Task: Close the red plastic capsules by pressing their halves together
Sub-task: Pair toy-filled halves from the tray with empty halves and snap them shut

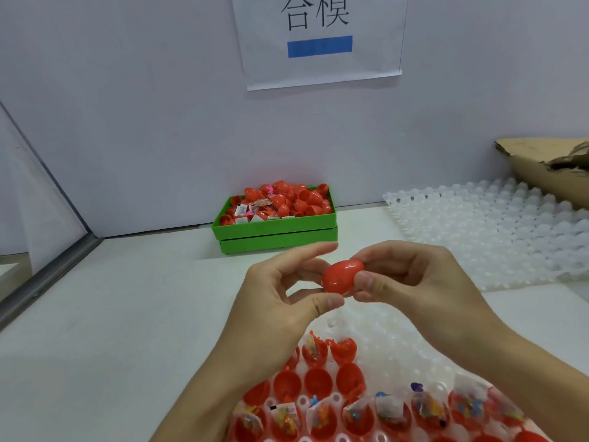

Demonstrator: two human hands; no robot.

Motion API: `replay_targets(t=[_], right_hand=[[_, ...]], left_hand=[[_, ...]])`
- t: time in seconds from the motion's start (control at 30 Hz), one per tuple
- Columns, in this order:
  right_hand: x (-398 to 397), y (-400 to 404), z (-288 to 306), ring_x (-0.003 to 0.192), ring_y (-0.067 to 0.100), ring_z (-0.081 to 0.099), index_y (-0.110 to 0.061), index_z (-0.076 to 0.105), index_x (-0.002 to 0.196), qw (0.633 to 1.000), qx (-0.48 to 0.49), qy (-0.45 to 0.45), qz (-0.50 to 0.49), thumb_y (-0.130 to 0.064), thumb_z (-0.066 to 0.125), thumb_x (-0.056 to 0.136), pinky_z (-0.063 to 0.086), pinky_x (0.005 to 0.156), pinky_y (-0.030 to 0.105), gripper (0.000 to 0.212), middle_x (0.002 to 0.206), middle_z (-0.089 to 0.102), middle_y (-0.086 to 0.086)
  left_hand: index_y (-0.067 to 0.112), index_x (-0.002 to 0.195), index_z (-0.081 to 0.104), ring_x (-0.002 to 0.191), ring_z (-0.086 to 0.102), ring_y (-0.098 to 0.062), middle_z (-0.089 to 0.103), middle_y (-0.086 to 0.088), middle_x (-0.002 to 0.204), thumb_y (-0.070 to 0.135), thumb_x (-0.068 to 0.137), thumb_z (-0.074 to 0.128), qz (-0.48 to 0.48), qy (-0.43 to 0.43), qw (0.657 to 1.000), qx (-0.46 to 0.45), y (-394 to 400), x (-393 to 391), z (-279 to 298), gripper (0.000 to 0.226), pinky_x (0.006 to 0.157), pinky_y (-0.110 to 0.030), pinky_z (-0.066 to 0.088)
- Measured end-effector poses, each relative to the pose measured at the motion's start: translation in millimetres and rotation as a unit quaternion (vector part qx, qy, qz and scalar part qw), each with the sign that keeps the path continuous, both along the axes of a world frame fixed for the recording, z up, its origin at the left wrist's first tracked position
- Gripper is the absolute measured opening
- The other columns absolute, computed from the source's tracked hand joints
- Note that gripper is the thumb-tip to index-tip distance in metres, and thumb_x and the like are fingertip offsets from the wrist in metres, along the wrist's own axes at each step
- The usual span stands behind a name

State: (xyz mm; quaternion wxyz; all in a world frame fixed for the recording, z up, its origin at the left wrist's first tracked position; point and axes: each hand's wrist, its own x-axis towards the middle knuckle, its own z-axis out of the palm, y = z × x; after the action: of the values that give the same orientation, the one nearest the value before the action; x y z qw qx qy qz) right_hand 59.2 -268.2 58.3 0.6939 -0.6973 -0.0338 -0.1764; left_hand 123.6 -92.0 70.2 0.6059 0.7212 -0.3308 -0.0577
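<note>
I've got a red capsule (342, 278) pinched btwn both hands, above the clear tray (376, 333) w/ open red halves. Left hand (287, 301) grips its wide end, right hand (411, 282) the narrow end. Green bin (277, 232) sits behind.

Factory packing bench, partitioned station sign (320, 36), stacked blister trays (497, 231)

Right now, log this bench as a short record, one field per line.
held item: red capsule, looks closed, between both hands
left hand: fingers on the capsule's left end
right hand: thumb and fingers on its right end
near tray: clear, holds open red halves, several with packets inside
green bin: at the wall, heaped with red capsules and packets
spare tray: clear, to the right
wall sign: white sheet, blue bar
</note>
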Motion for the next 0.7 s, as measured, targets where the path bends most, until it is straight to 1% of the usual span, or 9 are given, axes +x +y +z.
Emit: replay_targets(t=[0.1,0.2,0.27,0.37,0.43,0.5,0.57,0.63,0.7], right_hand=[[-1,-1,-1,0.080,0.021,0.076,-0.010,0.074,0.093,1.000,0.029,0.008,-0.005,-0.023,0.076,0.066,0.056,0.070,0.017,0.030,0.086,0.078,0.009],[-1,1,-2,0.084,0.019,0.076,-0.019,0.074,0.095,0.999,0.030,0.011,-0.002,-0.026,0.077,0.069,0.055,0.075,0.016,0.027,0.090,0.078,0.006],[-1,2,-2,0.086,0.018,0.075,-0.023,0.075,0.098,1.000,0.024,0.010,0.004,-0.024,0.077,0.071,0.055,0.076,0.016,0.027,0.091,0.078,0.005],[-1,4,-1,0.086,0.019,0.075,-0.015,0.077,0.097,1.000,0.005,0.001,0.003,-0.017,0.076,0.072,0.057,0.074,0.018,0.024,0.091,0.078,0.005],[-2,5,0,0.084,0.020,0.075,-0.011,0.077,0.093,1.000,-0.004,0.001,0.000,-0.015,0.075,0.070,0.058,0.072,0.020,0.023,0.088,0.078,0.006],[-2,5,2,0.077,0.021,0.075,-0.008,0.077,0.088,1.000,-0.012,0.004,-0.015,-0.011,0.075,0.069,0.058,0.068,0.021,0.019,0.082,0.078,0.008],[-2,6,2,0.069,0.021,0.075,-0.008,0.077,0.079,0.999,-0.017,0.003,-0.031,0.002,0.076,0.072,0.058,0.063,0.020,0.012,0.076,0.077,0.008],[-1,8,1,0.063,0.021,0.074,-0.012,0.076,0.071,0.998,-0.039,-0.002,-0.050,0.013,0.074,0.073,0.058,0.059,0.020,0.025,0.071,0.076,0.007],[-1,11,0,0.061,0.019,0.074,-0.013,0.076,0.068,0.996,-0.061,-0.007,-0.065,0.016,0.073,0.074,0.058,0.058,0.020,0.030,0.068,0.076,0.004]], left_hand=[[0.019,0.111,0.071,0.098,0.070,-0.011,0.076,0.003,0.098,0.015,0.070,0.079,-0.006,0.013,0.999,-0.030,0,0,0,0.041,0.080,-0.015,0.054],[0.016,0.107,0.073,0.097,0.071,-0.010,0.076,0.004,0.098,0.022,0.066,0.080,-0.008,0.019,0.999,-0.039,-1,1,-1,0.041,0.079,-0.014,0.055],[0.016,0.104,0.074,0.094,0.071,-0.007,0.077,0.006,0.095,0.021,0.067,0.080,0.002,0.013,0.999,-0.037,-2,1,-2,0.038,0.077,-0.013,0.054],[0.018,0.102,0.075,0.093,0.072,-0.008,0.076,0.005,0.093,0.014,0.073,0.081,0.010,0.001,1.000,-0.020,-2,2,-4,0.029,0.077,-0.014,0.055],[0.020,0.101,0.076,0.091,0.073,-0.011,0.077,0.004,0.091,0.009,0.075,0.082,0.005,0.004,1.000,-0.008,0,2,-4,0.028,0.077,-0.017,0.057],[0.023,0.099,0.078,0.088,0.074,-0.011,0.078,0.005,0.089,0.014,0.070,0.084,0.008,0.010,1.000,0.000,1,2,-3,0.031,0.077,-0.019,0.058],[0.029,0.091,0.081,0.084,0.074,-0.007,0.078,0.010,0.085,0.021,0.061,0.087,0.034,0.007,0.999,0.003,-1,0,-2,0.031,0.074,-0.016,0.057],[0.038,0.078,0.080,0.080,0.072,-0.001,0.076,0.016,0.079,0.018,0.057,0.090,0.078,-0.010,0.997,0.015,-4,-2,-2,0.031,0.071,-0.012,0.054],[0.040,0.073,0.078,0.078,0.070,0.000,0.075,0.019,0.076,0.010,0.056,0.089,0.106,-0.024,0.994,0.028,-6,-3,-3,0.036,0.069,-0.012,0.054]])
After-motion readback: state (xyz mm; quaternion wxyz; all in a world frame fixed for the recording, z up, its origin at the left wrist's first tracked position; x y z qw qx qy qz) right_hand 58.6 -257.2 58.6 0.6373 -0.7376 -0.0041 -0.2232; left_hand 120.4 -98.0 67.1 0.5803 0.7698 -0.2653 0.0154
